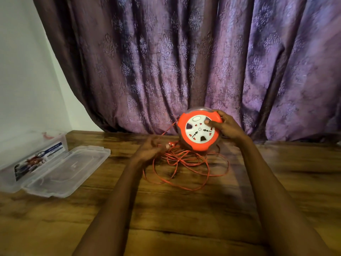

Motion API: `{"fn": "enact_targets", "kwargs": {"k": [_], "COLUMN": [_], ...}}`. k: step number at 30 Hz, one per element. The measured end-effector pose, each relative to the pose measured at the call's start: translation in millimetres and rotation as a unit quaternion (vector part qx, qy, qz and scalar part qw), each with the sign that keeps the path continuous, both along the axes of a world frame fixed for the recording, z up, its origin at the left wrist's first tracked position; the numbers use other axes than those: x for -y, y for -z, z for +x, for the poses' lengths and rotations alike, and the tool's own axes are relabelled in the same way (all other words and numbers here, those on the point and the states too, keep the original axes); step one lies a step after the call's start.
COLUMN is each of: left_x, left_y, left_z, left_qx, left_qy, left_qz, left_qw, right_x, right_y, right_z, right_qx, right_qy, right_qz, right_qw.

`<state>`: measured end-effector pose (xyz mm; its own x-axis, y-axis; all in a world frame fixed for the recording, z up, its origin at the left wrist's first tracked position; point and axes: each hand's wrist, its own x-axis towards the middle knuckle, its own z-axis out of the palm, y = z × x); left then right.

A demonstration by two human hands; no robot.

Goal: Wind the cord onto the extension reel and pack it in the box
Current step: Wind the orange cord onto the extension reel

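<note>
Round orange-and-white plastic extension reel (pixel 200 129) held tilted above the wooden counter (pixel 184 218) in right hand (pixel 226 126), fingers curled round its rim, thumb on its face; left hand (pixel 149 149) blurred, grip unclear, beside loose thin orange cord (pixel 184 163); best wound under steady tension, feeding evenly.

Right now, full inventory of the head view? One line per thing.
extension reel: 1, orange with white socket face, upright at the table's back, held.
cord: 1, orange, loose loops on the table in front of the reel.
plug: 1, orange and white, by the left fingers; blurred.
box: 1, clear plastic, labelled, open, table's left.
lid: 1, clear, lying beside the box.
table: 1, brown wood.
curtain: 1, purple patterned, behind.
left hand: on the cord near the plug; grip blurred.
right hand: grips the reel's right edge.
</note>
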<state>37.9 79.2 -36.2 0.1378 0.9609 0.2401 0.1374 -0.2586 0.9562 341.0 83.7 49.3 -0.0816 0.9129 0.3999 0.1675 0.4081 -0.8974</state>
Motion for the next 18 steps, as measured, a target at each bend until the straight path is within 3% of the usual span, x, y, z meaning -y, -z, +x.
{"fn": "enact_targets", "kwargs": {"k": [1, 3, 6, 7, 9, 12, 18], "left_x": [1, 1, -2, -3, -2, 5, 17], "left_y": [5, 12, 7, 6, 4, -4, -47], "left_z": [-2, -8, -18, -22, -29, -43, -91], "left_qx": [-0.061, -0.179, -0.398, -0.411, -0.335, -0.264, -0.255], "left_qy": [0.036, 0.020, -0.023, -0.026, -0.021, -0.102, -0.334], "left_qz": [-0.018, -0.046, 0.000, 0.015, 0.024, 0.038, 0.098], "left_qw": [0.997, 0.982, 0.917, 0.911, 0.942, 0.959, 0.902], "right_x": [1, 4, 7, 7, 8, 6, -1], "right_y": [0, 1, 6, 8, 11, 13, 2], "right_z": [4, 9, 8, 6, -1, -18, -80], "right_qx": [-0.002, 0.001, 0.011, 0.014, 0.016, -0.002, -0.051], "right_qy": [0.006, 0.013, 0.026, 0.030, 0.044, 0.067, 0.067], "right_qz": [-0.002, -0.005, -0.005, -0.005, -0.007, -0.002, 0.026], "right_qw": [1.000, 1.000, 1.000, 0.999, 0.999, 0.998, 0.996]}}
